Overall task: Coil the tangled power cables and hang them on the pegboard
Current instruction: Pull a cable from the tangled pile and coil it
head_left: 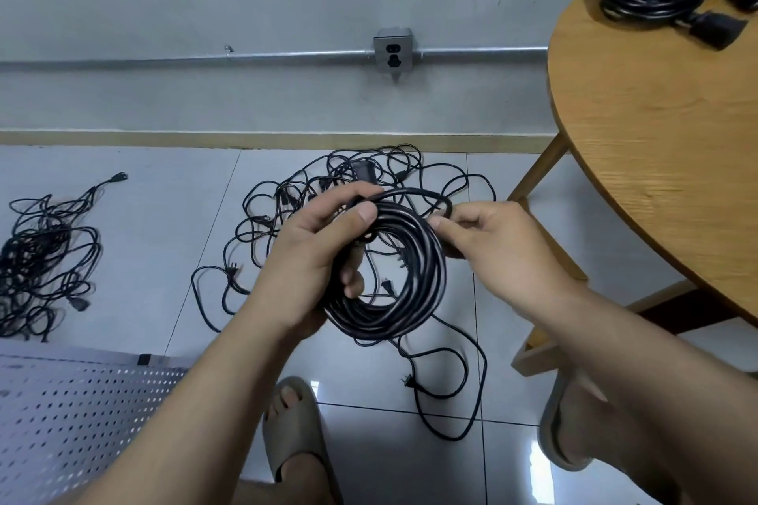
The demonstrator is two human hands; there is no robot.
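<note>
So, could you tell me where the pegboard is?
In the head view, the white perforated metal pegboard sits at the lower left, nearer the person than the smaller black cable tangle on the floor.

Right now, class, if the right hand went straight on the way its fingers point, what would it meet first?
The coiled cable, which the right hand pinches; beyond it, probably the left hand, though depth is unclear.
</note>
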